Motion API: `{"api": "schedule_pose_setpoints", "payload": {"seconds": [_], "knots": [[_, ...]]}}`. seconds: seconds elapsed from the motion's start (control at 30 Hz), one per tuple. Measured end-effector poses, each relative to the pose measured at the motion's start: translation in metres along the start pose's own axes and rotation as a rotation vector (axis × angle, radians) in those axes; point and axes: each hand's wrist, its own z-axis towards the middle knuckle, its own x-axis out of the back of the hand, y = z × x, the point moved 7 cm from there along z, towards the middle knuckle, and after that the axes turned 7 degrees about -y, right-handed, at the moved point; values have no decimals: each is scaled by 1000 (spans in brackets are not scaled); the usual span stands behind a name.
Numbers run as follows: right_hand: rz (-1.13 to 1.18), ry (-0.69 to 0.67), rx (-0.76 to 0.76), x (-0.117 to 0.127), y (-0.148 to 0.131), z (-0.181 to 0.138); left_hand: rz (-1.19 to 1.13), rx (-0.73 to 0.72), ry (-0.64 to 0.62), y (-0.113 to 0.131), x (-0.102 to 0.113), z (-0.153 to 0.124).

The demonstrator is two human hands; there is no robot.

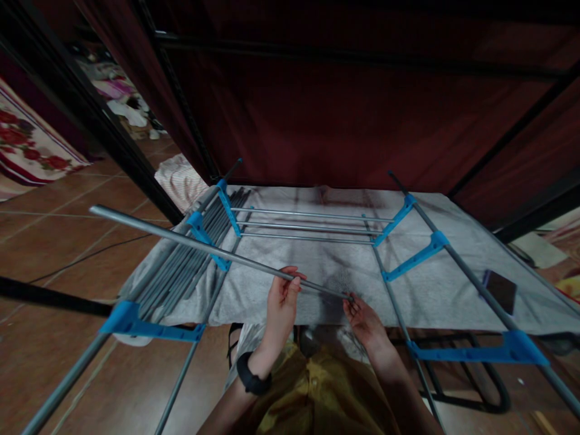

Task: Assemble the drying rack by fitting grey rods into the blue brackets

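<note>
A long grey metal tube (181, 240) slants across in front of me, its far end out to the left. Around its middle-right part, my left hand (284, 296) is closed, with a dark band on the wrist. My right hand (360, 315) pinches the tube's right end between the fingertips. Behind the tube stands a rack frame of grey poles joined by blue plastic brackets (414, 257). Several thin crossbars (312, 229) link its left and right sides at the back. A bundle of loose grey tubes (188, 266) lies by the left side, partly behind the held tube.
A grey cloth (308, 284) covers the surface under the rack. A dark phone (499, 291) lies at the right. Black metal posts (90, 109) and a dark red curtain (317, 121) rise behind. Clothes (129, 112) are heaped on the tiled floor (127, 193) at far left.
</note>
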Motion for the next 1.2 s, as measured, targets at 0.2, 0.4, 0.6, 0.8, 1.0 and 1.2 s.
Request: {"api": "schedule_pose_setpoints", "payload": {"seconds": [0.2,0.4,0.6,0.8,1.0,1.2], "knots": [[-1,27,-22,3,3,0,-1,28,20,-5,2,0],[5,73,-1,6,1,1,30,28,18,-7,4,3],[-22,74,25,9,0,1,37,29,6,-12,4,3],[-11,54,10,7,0,-1,31,31,18,-16,6,4],[10,45,-5,5,-2,0,16,50,33,-14,10,6],[-91,-2,56,3,0,-4,19,31,14,-13,7,4]]}}
